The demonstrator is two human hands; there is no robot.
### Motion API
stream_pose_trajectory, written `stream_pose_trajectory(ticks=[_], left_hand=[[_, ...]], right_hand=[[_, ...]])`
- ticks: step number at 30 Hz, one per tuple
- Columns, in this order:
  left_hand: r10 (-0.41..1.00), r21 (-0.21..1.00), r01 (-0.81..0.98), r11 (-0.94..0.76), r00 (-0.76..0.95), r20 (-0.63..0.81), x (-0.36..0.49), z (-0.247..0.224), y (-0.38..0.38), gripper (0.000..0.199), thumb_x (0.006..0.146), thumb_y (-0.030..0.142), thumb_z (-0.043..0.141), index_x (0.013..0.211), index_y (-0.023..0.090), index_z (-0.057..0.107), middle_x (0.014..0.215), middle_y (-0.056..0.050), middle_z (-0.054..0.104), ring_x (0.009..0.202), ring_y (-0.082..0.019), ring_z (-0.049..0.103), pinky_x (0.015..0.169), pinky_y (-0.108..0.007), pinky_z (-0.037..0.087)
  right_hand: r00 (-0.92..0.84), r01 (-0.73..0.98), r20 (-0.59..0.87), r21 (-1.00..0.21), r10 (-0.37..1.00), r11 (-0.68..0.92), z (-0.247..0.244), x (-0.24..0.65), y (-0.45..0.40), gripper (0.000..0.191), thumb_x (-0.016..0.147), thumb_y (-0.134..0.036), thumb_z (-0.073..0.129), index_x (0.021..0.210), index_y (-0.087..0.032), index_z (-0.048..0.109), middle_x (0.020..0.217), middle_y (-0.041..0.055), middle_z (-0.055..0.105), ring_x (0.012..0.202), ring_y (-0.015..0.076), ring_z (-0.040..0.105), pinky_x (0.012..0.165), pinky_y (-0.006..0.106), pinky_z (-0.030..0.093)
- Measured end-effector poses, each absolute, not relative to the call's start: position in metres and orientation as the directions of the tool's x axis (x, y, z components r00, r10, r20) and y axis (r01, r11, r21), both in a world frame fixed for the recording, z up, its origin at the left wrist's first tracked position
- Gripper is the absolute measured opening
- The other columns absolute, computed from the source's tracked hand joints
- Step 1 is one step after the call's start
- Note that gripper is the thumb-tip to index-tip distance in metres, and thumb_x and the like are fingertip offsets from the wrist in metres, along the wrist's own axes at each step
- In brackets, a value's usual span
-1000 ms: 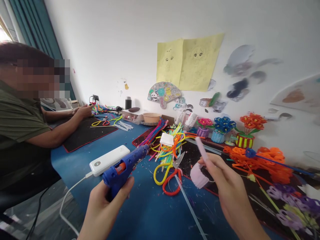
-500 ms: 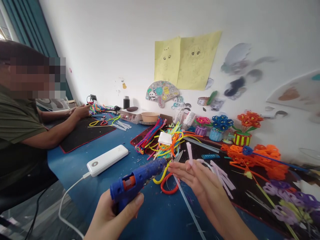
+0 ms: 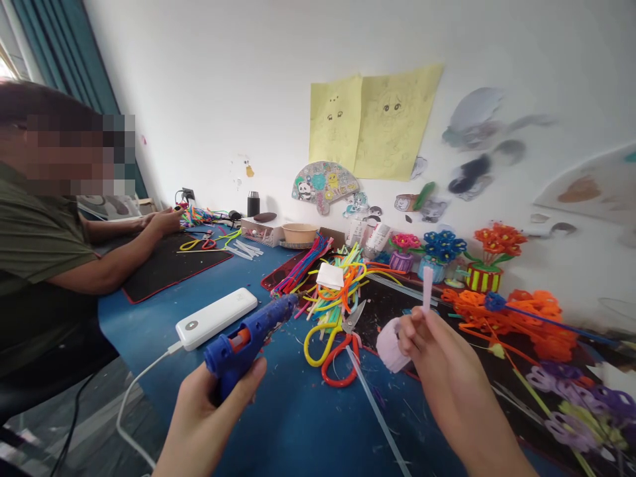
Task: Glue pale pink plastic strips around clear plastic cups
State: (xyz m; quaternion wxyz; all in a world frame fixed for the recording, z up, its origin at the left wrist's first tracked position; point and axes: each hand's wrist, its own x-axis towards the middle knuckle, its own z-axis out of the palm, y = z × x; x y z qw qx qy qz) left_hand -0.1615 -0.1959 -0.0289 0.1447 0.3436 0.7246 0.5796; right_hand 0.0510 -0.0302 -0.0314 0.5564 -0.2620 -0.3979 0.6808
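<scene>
Left hand [image 3: 211,407]: grip closed round glue gun [image 3: 254,324], nozzle clear of fingers | right hand [image 3: 444,361]: pinching pale strip [image 3: 427,288] upright, probably keeping its tip accessible; hold on curved pink piece [image 3: 390,348] unclear | scissors [image 3: 354,318]: on tabletop [image 3: 298,430], between hands

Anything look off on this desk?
Untidy, nothing alarming. The blue tabletop is littered with small scraps and thin strands, and the bright stems lie tangled under a folded white sheet. I see no spill.
</scene>
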Motion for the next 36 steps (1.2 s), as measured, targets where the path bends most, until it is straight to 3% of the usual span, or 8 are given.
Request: stream_pose_trajectory(ticks=[3, 7, 13, 19, 22, 26, 32, 36], left_hand=[[0.712, 0.957, 0.275, 0.091, -0.689, 0.131, -0.155, -0.031, -0.198, 0.046, 0.064, 0.061, 0.073, 0.069, 0.016, 0.070, 0.049, 0.001, 0.055, 0.047, -0.013, 0.048, 0.044, -0.022, 0.039], [0.682, 0.981, 0.167, 0.097, -0.729, 0.056, -0.138, -0.036, -0.200, 0.045, 0.060, 0.059, 0.077, 0.072, 0.016, 0.069, 0.052, 0.002, 0.057, 0.050, -0.013, 0.051, 0.046, -0.022, 0.041], [0.697, 0.976, 0.193, 0.102, -0.714, 0.068, -0.139, -0.035, -0.198, 0.043, 0.059, 0.058, 0.078, 0.064, 0.016, 0.068, 0.052, 0.000, 0.057, 0.050, -0.015, 0.052, 0.047, -0.023, 0.043], [0.652, 0.955, 0.282, 0.091, -0.742, 0.157, -0.153, -0.028, -0.195, 0.042, 0.061, 0.057, 0.077, 0.064, 0.017, 0.068, 0.048, 0.002, 0.051, 0.047, -0.012, 0.043, 0.043, -0.022, 0.035], [0.623, 0.942, 0.318, 0.107, -0.760, 0.186, -0.160, -0.028, -0.195, 0.042, 0.061, 0.057, 0.077, 0.061, 0.017, 0.066, 0.047, 0.003, 0.048, 0.046, -0.011, 0.041, 0.042, -0.022, 0.034], [0.662, 0.949, 0.299, 0.102, -0.732, 0.160, -0.163, -0.030, -0.198, 0.042, 0.061, 0.057, 0.077, 0.071, 0.017, 0.071, 0.049, 0.003, 0.052, 0.047, -0.012, 0.045, 0.044, -0.022, 0.038], [0.653, 0.986, 0.158, 0.060, -0.753, 0.081, -0.141, -0.036, -0.202, 0.043, 0.061, 0.056, 0.079, 0.075, 0.015, 0.071, 0.053, 0.002, 0.056, 0.048, -0.012, 0.048, 0.044, -0.022, 0.036], [0.629, 0.988, 0.135, 0.074, -0.775, 0.059, -0.135, -0.036, -0.202, 0.044, 0.057, 0.055, 0.081, 0.074, 0.016, 0.071, 0.055, 0.001, 0.058, 0.051, -0.013, 0.050, 0.046, -0.022, 0.039]], right_hand=[[-0.205, -0.498, 0.113, -0.867, 0.972, -0.004, -0.035, 0.044, -0.036, 0.026, 0.076, -0.045, 0.078, 0.077, -0.022, 0.067, 0.095, 0.0059, 0.073, 0.088, 0.0211, 0.067, 0.075, 0.030, 0.052], [-0.447, -0.428, 0.123, -0.899, 0.886, -0.092, -0.036, 0.034, -0.047, 0.032, 0.083, -0.051, 0.070, 0.077, -0.020, 0.064, 0.118, 0.0126, 0.071, 0.113, 0.0297, 0.064, 0.099, 0.042, 0.046], [-0.707, -0.396, 0.048, -0.854, 0.706, -0.339, -0.026, 0.034, -0.056, 0.037, 0.088, -0.052, 0.063, 0.076, -0.020, 0.050, 0.088, 0.0107, 0.077, 0.069, 0.0231, 0.074, 0.065, 0.033, 0.053], [-0.623, -0.543, 0.052, -0.747, 0.781, -0.383, -0.015, 0.056, -0.048, 0.023, 0.082, -0.038, 0.074, 0.078, -0.024, 0.056, 0.056, -0.0048, 0.062, 0.041, 0.0110, 0.054, 0.044, 0.023, 0.043], [-0.383, -0.685, 0.125, -0.703, 0.915, -0.191, -0.018, 0.065, -0.037, 0.013, 0.080, -0.033, 0.075, 0.077, -0.028, 0.063, 0.057, -0.0050, 0.061, 0.049, 0.0135, 0.056, 0.051, 0.027, 0.049], [-0.200, -0.647, 0.201, -0.762, 0.959, 0.025, -0.025, 0.064, -0.029, 0.015, 0.087, -0.041, 0.066, 0.075, -0.032, 0.063, 0.087, -0.0006, 0.076, 0.091, 0.0243, 0.071, 0.086, 0.042, 0.054], [-0.351, -0.388, 0.182, -0.921, 0.919, 0.035, -0.032, 0.040, -0.049, 0.029, 0.088, -0.051, 0.066, 0.084, -0.022, 0.064, 0.119, 0.0087, 0.072, 0.125, 0.0270, 0.058, 0.114, 0.044, 0.032], [-0.642, -0.303, 0.041, -0.931, 0.766, -0.204, -0.028, 0.033, -0.061, 0.035, 0.089, -0.053, 0.063, 0.080, -0.018, 0.061, 0.103, 0.0138, 0.077, 0.098, 0.0269, 0.073, 0.091, 0.039, 0.051]])
